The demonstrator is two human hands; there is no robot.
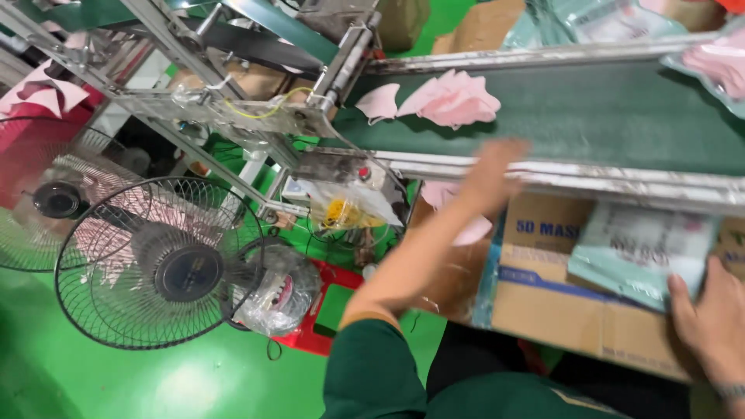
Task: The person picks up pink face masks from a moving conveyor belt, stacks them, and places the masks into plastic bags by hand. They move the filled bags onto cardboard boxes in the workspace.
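Masks of pink fabric (452,99), soft and folded with curved edges, lie in a loose heap on the dark green conveyor belt (605,116), one smaller piece just apart at the heap's left. The left hand (493,174) reaches up toward them over the belt's metal side rail (590,180); it is blurred, so I cannot tell how far its grip is spread, and nothing shows in it. Another pink mask (441,194) sits below the rail beside that forearm. The right hand (710,322) rests its thumb and palm on a pale green flat plastic pouch (640,252), which lies on top of a brown cardboard box with blue print (551,299); the grip is loosely open against the pouch edge. What the box holds under the pouch is hidden. More pale pouches (613,19) sit beyond the belt. To the left, two wire-caged fans (159,264) stand on the bright green floor (93,380).
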